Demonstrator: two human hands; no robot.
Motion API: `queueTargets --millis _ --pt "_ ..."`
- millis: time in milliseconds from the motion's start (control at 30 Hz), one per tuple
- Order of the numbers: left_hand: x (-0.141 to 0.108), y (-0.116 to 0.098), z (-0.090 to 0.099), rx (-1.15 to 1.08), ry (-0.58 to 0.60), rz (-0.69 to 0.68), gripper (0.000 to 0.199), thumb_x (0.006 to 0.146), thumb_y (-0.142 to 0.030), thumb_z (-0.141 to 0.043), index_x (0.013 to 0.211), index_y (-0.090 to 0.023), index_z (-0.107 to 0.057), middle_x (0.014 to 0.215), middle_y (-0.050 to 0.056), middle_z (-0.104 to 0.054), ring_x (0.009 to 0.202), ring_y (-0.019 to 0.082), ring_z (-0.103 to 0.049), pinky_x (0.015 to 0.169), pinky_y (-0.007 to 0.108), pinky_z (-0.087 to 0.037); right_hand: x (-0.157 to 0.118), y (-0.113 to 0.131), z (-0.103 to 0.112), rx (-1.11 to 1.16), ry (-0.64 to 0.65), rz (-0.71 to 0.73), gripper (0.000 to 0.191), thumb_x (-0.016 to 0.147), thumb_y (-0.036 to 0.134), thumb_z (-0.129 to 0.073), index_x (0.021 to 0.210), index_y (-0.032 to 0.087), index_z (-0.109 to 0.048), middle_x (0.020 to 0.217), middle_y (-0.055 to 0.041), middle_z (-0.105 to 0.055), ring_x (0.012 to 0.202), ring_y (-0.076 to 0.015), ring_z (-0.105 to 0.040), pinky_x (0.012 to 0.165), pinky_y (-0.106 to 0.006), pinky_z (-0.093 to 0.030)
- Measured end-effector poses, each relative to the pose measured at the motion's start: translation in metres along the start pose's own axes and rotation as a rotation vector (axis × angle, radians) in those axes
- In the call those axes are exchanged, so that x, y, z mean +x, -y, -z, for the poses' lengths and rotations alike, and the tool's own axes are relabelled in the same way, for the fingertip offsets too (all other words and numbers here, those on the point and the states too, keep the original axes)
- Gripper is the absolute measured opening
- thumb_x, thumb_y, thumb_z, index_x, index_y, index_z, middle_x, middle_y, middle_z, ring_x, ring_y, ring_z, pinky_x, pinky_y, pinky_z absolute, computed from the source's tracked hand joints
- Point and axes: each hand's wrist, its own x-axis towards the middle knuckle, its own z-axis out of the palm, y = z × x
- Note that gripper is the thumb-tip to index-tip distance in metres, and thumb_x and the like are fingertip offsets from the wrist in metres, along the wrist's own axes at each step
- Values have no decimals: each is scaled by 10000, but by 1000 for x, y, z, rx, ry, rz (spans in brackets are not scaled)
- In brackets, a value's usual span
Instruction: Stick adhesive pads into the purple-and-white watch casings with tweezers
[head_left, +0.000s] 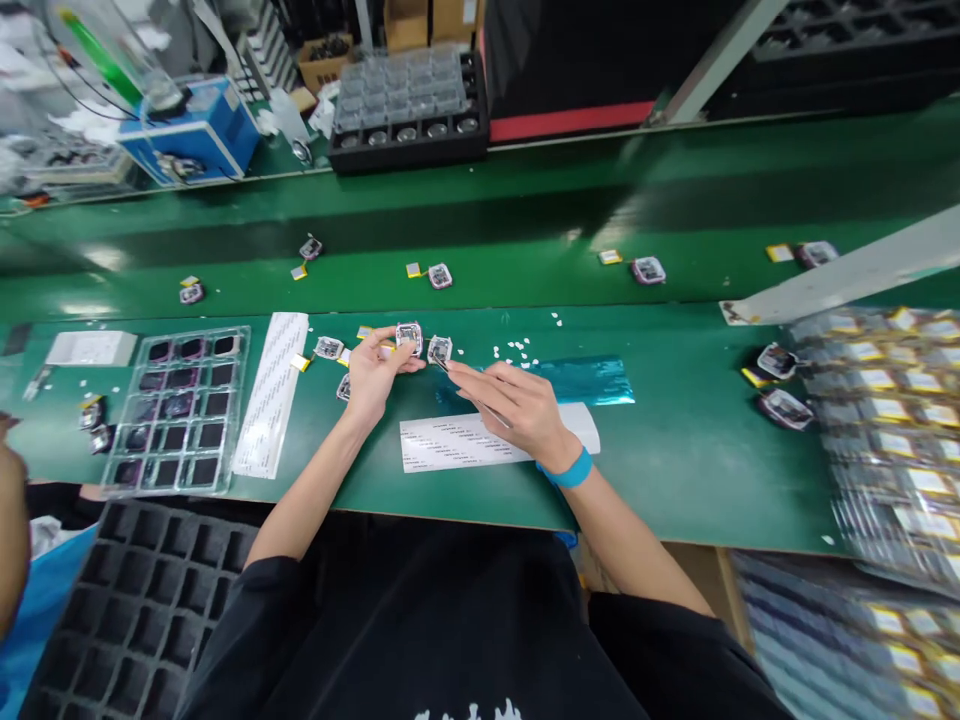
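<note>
My left hand (375,372) holds a small square device housing (409,338) between thumb and fingers, its open inner side facing up. A pair of metal tweezers (491,411) is in my right hand (525,408), with the tips at another small part (440,350) just right of the housing. More housings, one of them a pale unit (328,347), and a yellow-edged battery (300,362) lie left of my left hand. Beneath my right hand are a white printed strip (435,446) and a shiny blue film (592,381).
A clear tray (244,400) of dark squares stands left, beside an upright white strip (271,395). Stacked trays (885,450) rise at the right. Device units with batteries lie along the green belt (525,250). Another person's arm (11,530) shows at the left edge.
</note>
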Motion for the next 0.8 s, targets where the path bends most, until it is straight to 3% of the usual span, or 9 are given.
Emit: queueTargets --millis 100,167,267,333,400,467,633,800 --pt "39 -17 19 193 -112 -87 358 773 -267 -797 1110 -211 -692 652 -39 -660 592 163 -677 620 268 -520 2 1 2 -21 -33 26 487 961 69 -630 1432 177 -573 1210 -55 -780 710 -162 -605 632 -310 -562" --pt "74 -32 34 323 -193 -124 296 767 -171 -780 1055 -205 -720 806 12 -723 844 214 -725 788 298 -532 3 1 2 -23 -18 43 424 965 77 -630 1376 179 -620 1194 -52 -785 717 -159 -621 636 -305 -564" --pt "121 -54 54 476 -247 -124 122 797 -111 -757 911 -143 -731 1001 117 -750 1149 320 -661 1021 415 -479 3 1 2 -21 22 63 331 979 91 -617 1293 178 -677 1213 -63 -777 746 -155 -648 672 -299 -579" --pt "138 -66 62 539 -263 -137 154 878 -189 -740 1014 -118 -723 1183 151 -712 1226 331 -618 1062 482 -476 3 1 1 -40 22 76 302 988 102 -600 1264 175 -698 1211 -76 -777 741 -159 -658 666 -303 -586" --pt "144 -77 66 565 -264 -168 325 964 -318 -688 1235 -141 -658 1323 132 -644 1203 290 -631 1017 509 -536 4 1 1 -75 5 92 279 993 121 -594 1239 175 -714 1194 -81 -783 733 -162 -665 650 -302 -592" --pt "142 -84 67 559 -235 -202 390 989 -364 -660 1321 -165 -611 1335 120 -631 1146 265 -659 957 487 -582 5 0 0 -108 -8 111 249 982 128 -616 1198 176 -729 1168 -76 -791 746 -158 -681 649 -290 -596" --pt "135 -86 72 478 -164 -286 382 992 -364 -656 1318 -168 -615 1324 114 -635 1129 260 -664 943 473 -590 7 -2 -1 -155 -16 138 196 963 96 -629 1111 161 -739 1146 -61 -798 771 -141 -699 647 -261 -586" --pt "112 -68 78 428 -96 -323 348 957 -385 -680 1209 -149 -641 1137 117 -715 951 219 -719 821 373 -605 4 -5 2 -130 -27 87 225 984 115 -612 1172 173 -722 1175 -55 -790 775 -152 -690 646 -290 -585"
